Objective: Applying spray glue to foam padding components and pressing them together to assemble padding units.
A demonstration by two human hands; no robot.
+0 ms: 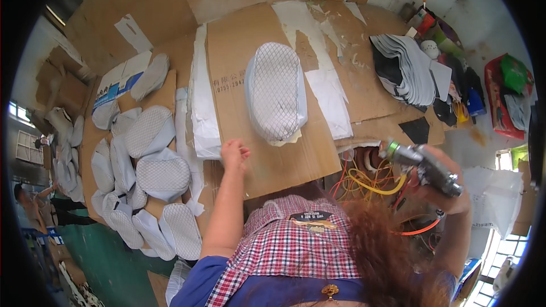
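Note:
An oval, shoe-upper-like padded piece [277,92] with a grey diamond pattern and smooth pale sides lies on a brown cardboard sheet [307,162]. My left hand [235,154] hovers at its near left, fingers curled in and nothing seen in them. Off to the right, my right hand [446,179] is wrapped round a silver spray gun [424,165] with a green ring near its nozzle. The gun points left, apart from the padded piece. Part of its grip is hidden by my fingers.
Several similar padded pieces [163,174] crowd the left side. At the far right lies a fanned stack of grey-white sheets [405,71]. Yellow and orange hoses [369,182] tangle below the table's right edge. A white sack [495,196] hangs at the right.

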